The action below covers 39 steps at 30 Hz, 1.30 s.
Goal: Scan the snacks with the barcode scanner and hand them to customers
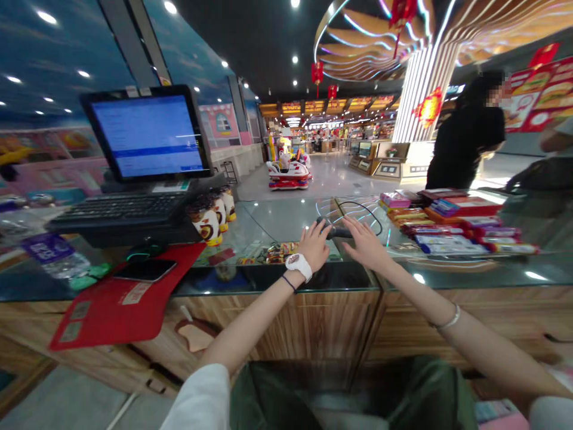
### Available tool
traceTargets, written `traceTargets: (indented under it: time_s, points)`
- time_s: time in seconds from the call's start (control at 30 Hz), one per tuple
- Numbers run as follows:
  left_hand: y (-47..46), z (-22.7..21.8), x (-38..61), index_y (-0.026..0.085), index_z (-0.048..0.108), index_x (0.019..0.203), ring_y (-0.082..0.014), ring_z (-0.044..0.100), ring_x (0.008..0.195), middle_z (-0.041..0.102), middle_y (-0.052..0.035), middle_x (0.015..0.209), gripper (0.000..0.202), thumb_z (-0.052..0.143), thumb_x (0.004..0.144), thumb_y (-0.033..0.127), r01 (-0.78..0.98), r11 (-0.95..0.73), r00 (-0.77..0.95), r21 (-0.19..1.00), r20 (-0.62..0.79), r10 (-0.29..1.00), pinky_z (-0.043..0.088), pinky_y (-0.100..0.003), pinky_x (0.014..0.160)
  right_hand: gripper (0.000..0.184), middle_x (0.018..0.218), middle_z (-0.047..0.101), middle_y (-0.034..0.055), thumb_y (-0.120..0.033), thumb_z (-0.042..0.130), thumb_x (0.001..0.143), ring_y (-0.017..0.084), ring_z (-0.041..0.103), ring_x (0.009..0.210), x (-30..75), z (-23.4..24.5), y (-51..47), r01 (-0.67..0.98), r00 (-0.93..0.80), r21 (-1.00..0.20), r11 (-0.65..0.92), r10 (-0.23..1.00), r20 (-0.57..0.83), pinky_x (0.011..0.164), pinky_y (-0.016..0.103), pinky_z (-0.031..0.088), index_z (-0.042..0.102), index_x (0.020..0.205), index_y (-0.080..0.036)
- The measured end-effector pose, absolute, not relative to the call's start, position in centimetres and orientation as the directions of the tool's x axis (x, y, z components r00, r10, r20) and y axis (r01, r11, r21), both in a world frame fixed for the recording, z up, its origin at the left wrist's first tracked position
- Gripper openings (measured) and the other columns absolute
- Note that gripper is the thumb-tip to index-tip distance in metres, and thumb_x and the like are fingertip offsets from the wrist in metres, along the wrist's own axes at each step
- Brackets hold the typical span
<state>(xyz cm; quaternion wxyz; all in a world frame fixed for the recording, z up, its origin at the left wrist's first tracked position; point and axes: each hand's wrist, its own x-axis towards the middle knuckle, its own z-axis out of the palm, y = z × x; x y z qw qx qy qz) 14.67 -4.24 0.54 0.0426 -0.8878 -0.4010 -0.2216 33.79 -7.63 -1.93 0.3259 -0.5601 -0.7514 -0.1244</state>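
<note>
A black handheld barcode scanner (336, 229) with a cable lies across the glass counter top (286, 215), between my two hands. My left hand (314, 246), with a white watch at its wrist, has its fingertips closed around the scanner's left end. Close to the other end, my right hand (366, 243) is palm down with fingers stretched out; whether it touches the scanner is hard to see. Small colourful packets (282, 253) show by my left hand, at or under the glass.
A monitor (145, 134) and keyboard (120, 206) stand at left, near egg-shaped figures (210, 221). A phone (145, 270) lies on a red mat (129, 304) overhanging the edge, beside a bottle (58, 257). Snack packs (456, 230) are piled right. A person (468, 134) stands beyond.
</note>
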Motion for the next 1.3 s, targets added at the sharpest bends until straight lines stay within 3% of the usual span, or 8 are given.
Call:
traceTargets:
  time_s: [0.5, 0.77, 1.03, 1.3]
  points:
    - [-6.8, -0.7, 31.5, 0.018, 0.048, 0.141, -0.0275, 0.033, 0.146, 0.041, -0.0101, 0.156, 0.047, 0.045, 0.094, 0.023, 0.368, -0.929, 0.880, -0.040, 0.337, 0.334, 0.022, -0.054, 0.123, 0.056, 0.144, 0.054, 0.0159, -0.033, 0.048, 0.089, 0.030, 0.049, 0.135, 52.5, -5.0, -15.5, 0.985, 0.101, -0.170, 0.030, 0.695, 0.712, 0.112, 0.055, 0.036, 0.044, 0.143, -0.018]
    - [-6.8, -1.0, 38.3, 0.020, 0.051, 0.138, -0.0261, 0.036, 0.144, 0.047, -0.0095, 0.152, 0.043, 0.045, 0.096, 0.027, 0.299, -0.953, 0.901, -0.045, 0.343, 0.266, 0.021, -0.055, 0.123, 0.059, 0.143, 0.055, 0.0150, -0.028, 0.050, 0.085, 0.029, 0.047, 0.137, 58.1, -6.2, -17.1, 0.982, 0.182, -0.155, -0.105, 0.723, 0.666, 0.114, 0.055, 0.033, 0.046, 0.142, -0.018]
    - [-6.0, -2.0, 43.2, 0.022, 0.056, 0.135, -0.0280, 0.040, 0.141, 0.054, -0.0079, 0.146, 0.040, 0.044, 0.098, 0.030, 0.256, -0.966, 0.891, -0.018, 0.392, 0.229, 0.021, -0.056, 0.122, 0.056, 0.141, 0.058, 0.0167, -0.026, 0.051, 0.084, 0.030, 0.048, 0.136, 60.3, -7.0, -16.7, 0.926, 0.366, -0.310, -0.214, 0.707, 0.605, 0.115, 0.057, 0.030, 0.051, 0.138, -0.012]
    - [-5.4, -2.9, 43.8, 0.022, 0.065, 0.122, -0.0288, 0.042, 0.139, 0.061, -0.0094, 0.137, 0.032, 0.048, 0.095, 0.022, 0.227, -0.974, 0.898, 0.014, 0.384, 0.215, 0.019, -0.056, 0.122, 0.046, 0.140, 0.061, 0.0078, -0.022, 0.052, 0.087, 0.029, 0.042, 0.142, 60.1, -7.2, -16.3, 0.909, 0.399, -0.337, -0.245, 0.746, 0.533, 0.119, 0.060, 0.019, 0.060, 0.132, -0.022]
